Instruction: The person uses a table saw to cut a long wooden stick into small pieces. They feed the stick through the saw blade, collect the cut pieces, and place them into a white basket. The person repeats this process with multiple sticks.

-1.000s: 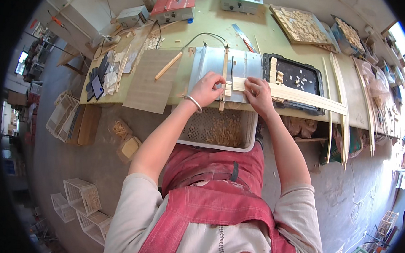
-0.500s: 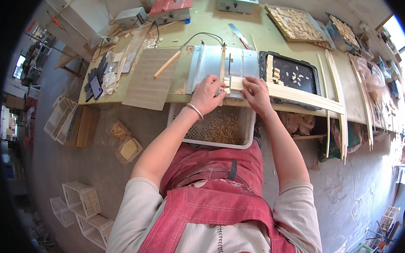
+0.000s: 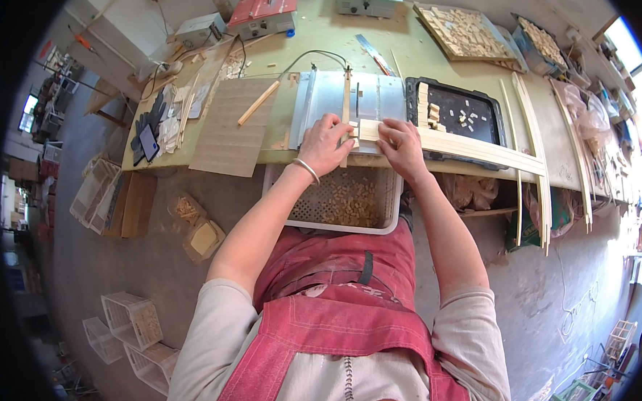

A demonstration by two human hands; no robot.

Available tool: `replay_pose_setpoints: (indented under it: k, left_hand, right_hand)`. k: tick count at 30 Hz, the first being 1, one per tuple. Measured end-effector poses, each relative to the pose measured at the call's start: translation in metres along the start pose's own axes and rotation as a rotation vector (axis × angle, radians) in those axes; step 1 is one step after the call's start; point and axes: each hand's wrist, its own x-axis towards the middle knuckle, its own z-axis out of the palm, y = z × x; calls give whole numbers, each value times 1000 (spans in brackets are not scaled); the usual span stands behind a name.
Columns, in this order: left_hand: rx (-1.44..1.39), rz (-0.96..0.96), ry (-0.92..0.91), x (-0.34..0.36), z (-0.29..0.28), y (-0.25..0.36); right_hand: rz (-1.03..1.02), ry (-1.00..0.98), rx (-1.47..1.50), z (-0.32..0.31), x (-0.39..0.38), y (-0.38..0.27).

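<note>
On the metal saw table (image 3: pixel 390 95), my right hand (image 3: pixel 402 148) grips flat, pale wood strips (image 3: pixel 469 147) near their left end, fingers and thumb closed on them. The strips run far to the right. My left hand (image 3: pixel 325 144) is left of that end, its fingers bent and closed at small wood blocks (image 3: pixel 353 134); its fingertips partly hide them. Between the hands, a narrow gap parts the blocks from the strips. A wooden guide bar (image 3: pixel 346 93) stands upright in the picture just beyond my left fingers, beside a dark slot (image 3: pixel 357 99).
A black tray (image 3: pixel 495 101) with small blocks lies right of the plate. Brown board (image 3: pixel 226 134) and a wooden stick (image 3: pixel 258 103) lie left. Below the table edge is a white crate (image 3: pixel 392 204) holding wood pieces. Long strips (image 3: pixel 538 139) overhang the right edge.
The whole view has shifted slightly, so the scene sits a little further left. Both hands stay at nearly the same places on the plate, with the strips still gripped.
</note>
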Motion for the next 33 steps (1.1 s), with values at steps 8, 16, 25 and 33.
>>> replay_pose_setpoints:
  k: [8,16,25,33]
  left_hand:
    - [-68,-2,26,4,-1,3]
    - [32,-65,-30,16,6,1]
    - [74,-15,-10,7,9,9]
    - [-32,-18,-7,0,3,11]
  right_hand:
    - [-13,15,-8,2,1,2]
    - [-21,38,8,1,0,1]
    - [10,12,1,-1,0,-4]
    - [11,-8,-8,-1,-1,-2]
